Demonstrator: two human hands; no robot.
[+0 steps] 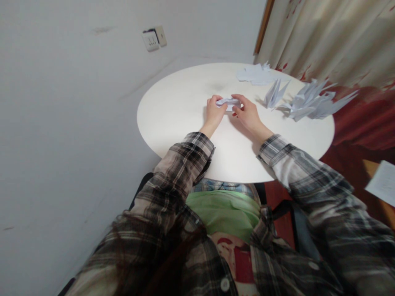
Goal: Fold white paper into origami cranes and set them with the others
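Between my hands, just over the white round table (173,111), is a small piece of folded white paper (228,104). My left hand (214,111) pinches its left end, fingers curled behind and thumb in front. At its right end my right hand (247,113) grips with thumb and fingers bent round the edge. The middle of the paper shows; its ends are covered by my fingers. To the right stand several folded paper cranes (304,102), with one crane (274,94) a little apart from the group.
Flat sheets of white paper (254,75) lie at the table's far edge. A wall with a socket (150,40) borders the left and back. A curtain (324,41) hangs at the right, and a printed sheet (382,183) rests on a wooden surface at the far right.
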